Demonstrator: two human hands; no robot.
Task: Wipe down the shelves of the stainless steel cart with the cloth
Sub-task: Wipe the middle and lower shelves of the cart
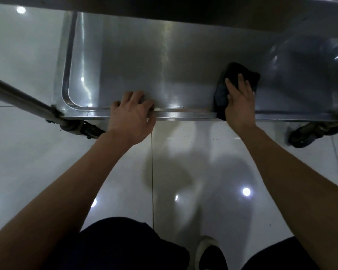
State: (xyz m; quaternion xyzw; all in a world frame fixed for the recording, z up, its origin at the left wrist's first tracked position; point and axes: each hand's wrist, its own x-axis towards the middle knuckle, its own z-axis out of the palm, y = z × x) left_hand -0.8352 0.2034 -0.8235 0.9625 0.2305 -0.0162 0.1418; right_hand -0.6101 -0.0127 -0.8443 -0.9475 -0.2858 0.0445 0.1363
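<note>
Two bare hands work at the cart's low shelf (144, 61). No writing or brand is legible anywhere. Right hand (239, 100) presses flat, fingers straight, on the dark cloth (240, 72), which lies over the shelf's near rim. Left hand (133, 114) curls over that rim, gripping it. Nearby: a steel leg (21, 100), two casters (308, 135), glossy floor tiles (183, 172), a shoe (211, 254).

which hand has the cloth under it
The right hand: its straight fingers press the dark cloth flat on the cart shelf. The left hand has no cloth and grips the shelf's front rim.
</note>
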